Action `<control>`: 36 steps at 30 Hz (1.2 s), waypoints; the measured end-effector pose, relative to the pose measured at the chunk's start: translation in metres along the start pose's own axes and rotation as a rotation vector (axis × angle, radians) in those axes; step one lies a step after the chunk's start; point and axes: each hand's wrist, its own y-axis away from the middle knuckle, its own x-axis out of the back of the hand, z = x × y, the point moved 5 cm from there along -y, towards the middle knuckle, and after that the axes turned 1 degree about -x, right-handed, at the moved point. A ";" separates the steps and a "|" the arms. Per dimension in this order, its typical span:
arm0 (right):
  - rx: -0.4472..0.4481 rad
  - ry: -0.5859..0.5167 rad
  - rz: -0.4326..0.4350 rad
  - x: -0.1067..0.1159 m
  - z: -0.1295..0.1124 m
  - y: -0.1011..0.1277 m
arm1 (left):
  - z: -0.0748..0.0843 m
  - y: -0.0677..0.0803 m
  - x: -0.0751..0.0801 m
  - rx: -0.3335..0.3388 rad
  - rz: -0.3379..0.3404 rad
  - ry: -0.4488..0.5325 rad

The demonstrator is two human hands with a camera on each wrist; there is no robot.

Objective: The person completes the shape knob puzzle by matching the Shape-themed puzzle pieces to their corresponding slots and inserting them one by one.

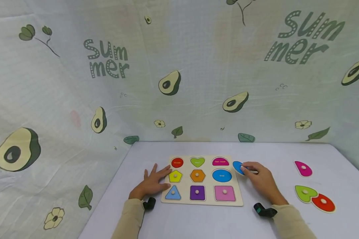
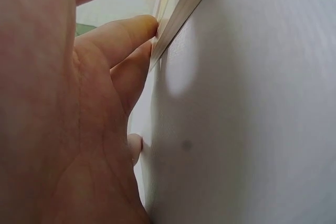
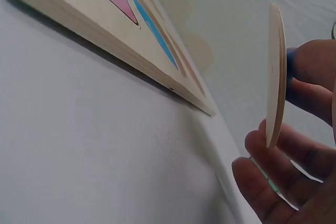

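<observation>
A wooden shape puzzle board [image 1: 209,200] lies flat on the white table. Spread fingers of my left hand [image 1: 151,182] touch its left edge, near the yellow pentagon [image 1: 175,176] and the light blue triangle [image 1: 173,193]. To the right of the board, my right hand [image 1: 263,181] pinches a blue oval puzzle piece [image 1: 238,167], held raised and tilted. In the right wrist view this oval piece [image 3: 275,77] shows its bare wooden underside and edge. The board's oval recess [image 1: 222,179], red circle, green heart and magenta half-round recesses show printed labels and hold no pieces.
On the right side of the table lie a magenta half-round piece [image 1: 303,169], a green heart piece [image 1: 304,193] and a red circle piece [image 1: 323,203], the last two touching. A printed cloth [image 1: 197,109] hangs behind the table's back edge.
</observation>
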 end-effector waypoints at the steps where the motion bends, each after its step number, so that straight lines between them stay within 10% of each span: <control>1: -0.005 0.001 -0.005 -0.001 -0.002 0.000 | 0.000 0.000 0.000 0.002 -0.001 0.000; 12: 0.185 0.086 0.017 -0.014 -0.022 0.004 | 0.003 0.000 -0.001 -0.023 0.005 -0.008; 36: 0.173 0.143 0.044 -0.020 -0.032 0.010 | -0.001 -0.001 -0.002 -0.010 -0.003 -0.028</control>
